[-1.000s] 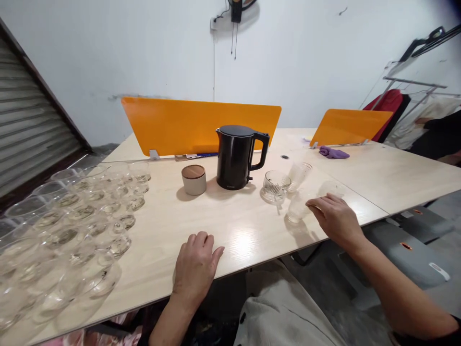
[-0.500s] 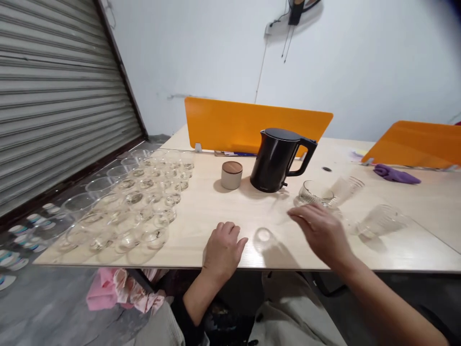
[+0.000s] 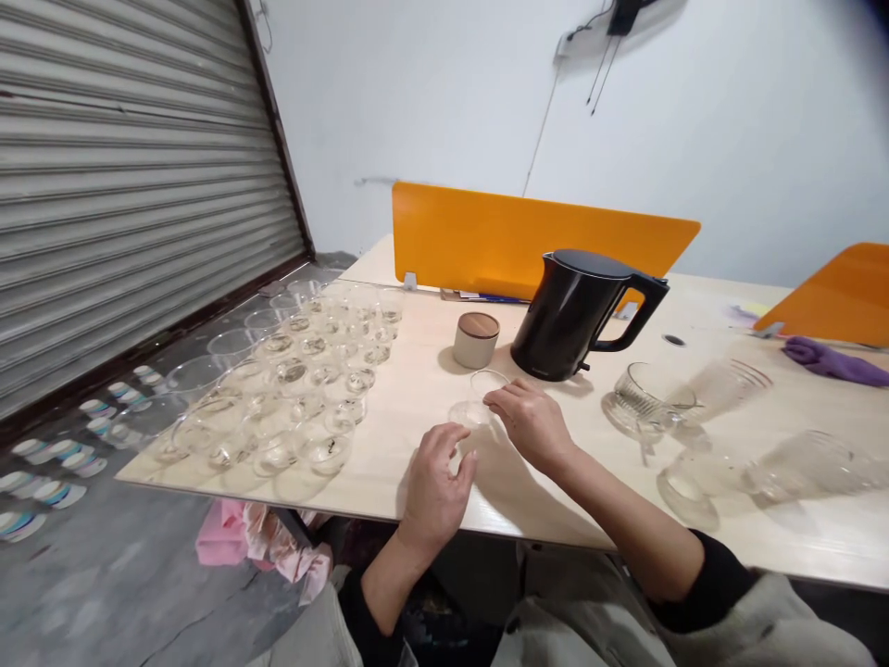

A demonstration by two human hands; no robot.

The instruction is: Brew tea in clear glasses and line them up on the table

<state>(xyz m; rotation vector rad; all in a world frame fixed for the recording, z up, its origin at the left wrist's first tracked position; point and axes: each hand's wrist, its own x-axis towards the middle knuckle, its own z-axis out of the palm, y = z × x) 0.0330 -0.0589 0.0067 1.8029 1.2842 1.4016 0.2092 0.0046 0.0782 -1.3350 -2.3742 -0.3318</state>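
1. Closest up, the right hand (image 3: 532,424) has its fingers (image 3: 506,396) draped over a clear glass tumbler (image 3: 478,400). They're loosely curved, and I can't tell if that's a real grip or just touching.
2. The left hand (image 3: 437,486) is just below, half curled, holding nothing, fingertips right beside the glass.
3. The tumbler looks tipped on its side on the pale wood desk (image 3: 399,472), long axis pointing up toward the black kettle (image 3: 573,315).
4. Upper left, rows of clear glass cups (image 3: 306,371), some with dark specks inside. Off right, a ribbed glass mug (image 3: 643,394) and a tall glass (image 3: 726,389), both seemingly empty.
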